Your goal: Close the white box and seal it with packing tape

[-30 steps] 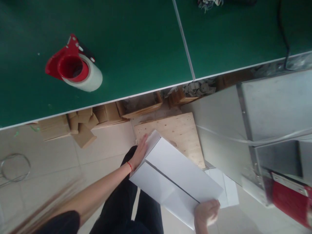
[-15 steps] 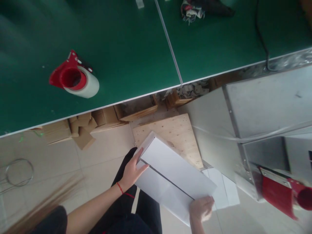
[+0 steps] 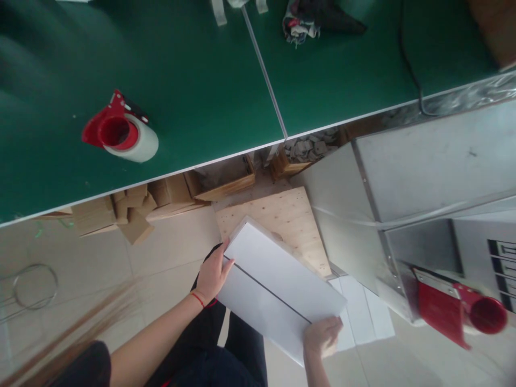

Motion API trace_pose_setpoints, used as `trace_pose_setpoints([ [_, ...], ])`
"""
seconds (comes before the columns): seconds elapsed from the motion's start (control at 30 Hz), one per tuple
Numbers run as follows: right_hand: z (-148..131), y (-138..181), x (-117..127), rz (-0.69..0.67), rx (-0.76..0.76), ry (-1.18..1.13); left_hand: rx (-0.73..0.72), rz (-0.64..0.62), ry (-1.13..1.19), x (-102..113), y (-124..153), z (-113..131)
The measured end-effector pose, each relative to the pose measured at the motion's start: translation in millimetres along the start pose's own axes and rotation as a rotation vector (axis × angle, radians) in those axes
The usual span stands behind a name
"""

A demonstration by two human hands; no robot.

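Note:
A flat white box (image 3: 278,287) with a dark seam down its length is held over my lap, below the table's edge. My left hand (image 3: 212,274), a red thread at its wrist, grips the box's left end with the thumb on top. My right hand (image 3: 321,337) clasps the box's lower right corner. The box tilts down to the right.
A green table (image 3: 193,80) fills the top, with a red tape dispenser (image 3: 121,134) on it, a rag and a black cable. Wooden blocks (image 3: 133,212) and a plywood board (image 3: 278,215) lie below. A metal machine (image 3: 423,183) with a second red tape dispenser (image 3: 459,312) stands at the right.
My left hand has slid from flat along the box's end to gripping it. The box and both hands have drifted slightly left as the view shifted up.

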State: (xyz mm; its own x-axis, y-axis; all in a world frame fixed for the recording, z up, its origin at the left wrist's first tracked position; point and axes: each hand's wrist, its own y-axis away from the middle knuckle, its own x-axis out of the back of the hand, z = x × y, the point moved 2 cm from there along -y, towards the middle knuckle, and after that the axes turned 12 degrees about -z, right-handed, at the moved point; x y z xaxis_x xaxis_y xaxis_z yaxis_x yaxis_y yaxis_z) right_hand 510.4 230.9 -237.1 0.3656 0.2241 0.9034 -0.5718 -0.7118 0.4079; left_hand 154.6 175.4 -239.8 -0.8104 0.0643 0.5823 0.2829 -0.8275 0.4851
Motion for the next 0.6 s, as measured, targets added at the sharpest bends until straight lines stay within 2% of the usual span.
trace_pose_setpoints([
  [0.2,12.1,-6.8,-4.2,-0.064,0.083,-0.043,-0.125,0.089,-0.095,-0.1,3.5,6.5],
  [0.43,26.6,-23.5,8.3,-0.273,0.189,-0.082,-0.180,0.091,-0.148,-0.1,3.7,5.1],
  [0.6,27.7,-31.0,5.2,-0.235,0.284,-0.051,-0.131,0.057,-0.121,3.2,2.4,7.6],
])
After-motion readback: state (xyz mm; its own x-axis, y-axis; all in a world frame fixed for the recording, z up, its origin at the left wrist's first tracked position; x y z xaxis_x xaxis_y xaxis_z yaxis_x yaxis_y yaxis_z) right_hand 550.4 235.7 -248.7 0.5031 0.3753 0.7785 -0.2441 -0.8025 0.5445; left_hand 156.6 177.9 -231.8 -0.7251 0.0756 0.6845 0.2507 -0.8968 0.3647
